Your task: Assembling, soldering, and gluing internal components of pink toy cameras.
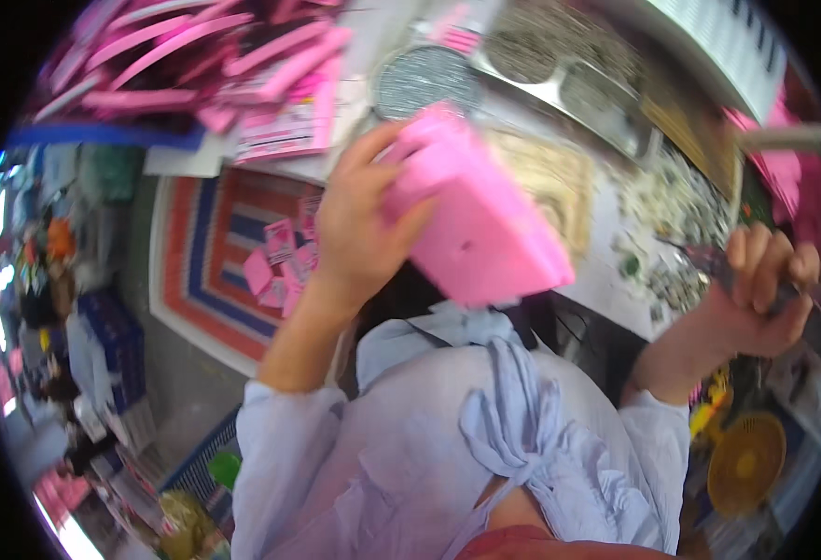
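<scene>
My left hand (364,210) grips a thick stack of pink cards (485,219) over the middle of the workspace, in front of my body. The stack is tilted, and a small dark hole shows in its front card. Off to the right, my right hand (770,280) is closed round a small dark pointed tool (709,257) whose kind is blurred. Beneath that tool lies a heap of small pale and metallic pieces (667,233) on the white table. Behind the stack sit a worn tan board (546,182) and a round dish of thin grey pieces (426,79).
Many pink cards (280,79) pile up at the back left. A striped basket (233,261) with several pink cards stands below on the left. Metal trays (569,93) of thin grey pieces line the back. A yellow round fan (746,462) is at the lower right.
</scene>
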The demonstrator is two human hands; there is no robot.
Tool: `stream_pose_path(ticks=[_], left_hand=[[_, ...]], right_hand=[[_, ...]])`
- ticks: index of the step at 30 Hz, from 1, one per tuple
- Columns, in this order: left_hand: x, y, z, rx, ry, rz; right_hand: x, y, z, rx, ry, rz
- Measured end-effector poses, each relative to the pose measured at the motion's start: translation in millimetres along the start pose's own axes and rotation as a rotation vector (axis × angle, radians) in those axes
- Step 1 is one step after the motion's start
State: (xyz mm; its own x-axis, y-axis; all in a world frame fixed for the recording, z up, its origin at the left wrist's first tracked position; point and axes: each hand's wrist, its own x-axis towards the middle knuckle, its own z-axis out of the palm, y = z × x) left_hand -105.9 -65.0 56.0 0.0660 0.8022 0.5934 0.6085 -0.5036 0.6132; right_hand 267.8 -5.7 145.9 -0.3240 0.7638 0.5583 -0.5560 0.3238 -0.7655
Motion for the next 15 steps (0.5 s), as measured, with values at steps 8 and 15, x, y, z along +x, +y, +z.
stream_pose_path(ticks=[8, 15], left_hand=[[-453.2, -146.7, -84.5, 0.424, 0.387, -1.443], [-371.7, -171.2, -79.9, 0.124, -0.112, -1.655]], right_hand=[[21.4, 58.2, 10.4, -0.072, 0.198, 0.169], [31.8, 64.7, -3.9, -0.175, 0.232, 0.172]])
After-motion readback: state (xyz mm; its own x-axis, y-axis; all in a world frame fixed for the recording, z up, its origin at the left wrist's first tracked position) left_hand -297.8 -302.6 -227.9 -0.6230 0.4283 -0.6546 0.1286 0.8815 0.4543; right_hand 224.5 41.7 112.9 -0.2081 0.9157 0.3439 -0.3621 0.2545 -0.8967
